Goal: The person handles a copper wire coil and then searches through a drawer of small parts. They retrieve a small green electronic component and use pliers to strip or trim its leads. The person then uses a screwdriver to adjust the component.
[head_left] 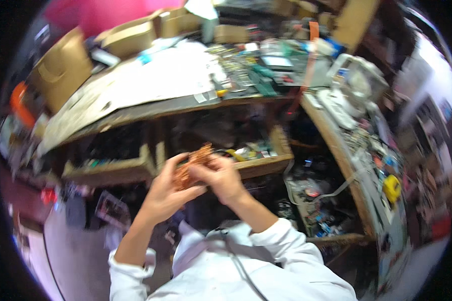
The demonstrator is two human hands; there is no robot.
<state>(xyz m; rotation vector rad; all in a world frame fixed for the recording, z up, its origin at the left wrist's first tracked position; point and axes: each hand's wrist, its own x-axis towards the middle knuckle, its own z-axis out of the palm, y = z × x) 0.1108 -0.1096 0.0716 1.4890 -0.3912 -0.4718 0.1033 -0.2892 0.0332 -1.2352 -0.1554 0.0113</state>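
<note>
Both hands, the left hand (164,193) and the right hand (221,176), pinch a copper wire bundle (193,163) below the tabletop (150,108) front edge. The bundle remains tangled; work appears midway.

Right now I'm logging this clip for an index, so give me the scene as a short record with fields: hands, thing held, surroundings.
left hand: closed around the lower side of the bundle, fingers curled
right hand: gripping the bundle from the right, fingers over its top
thing held: copper-coloured wire bundle, tangled, held between both hands
sleeves: white, pushed up the forearms
in front: wooden workbench with white paper sheets and small parts
under bench: open wooden drawer with mixed items
right side: second bench with a yellow tape measure
sharpness: blurred, fine detail unclear
</note>
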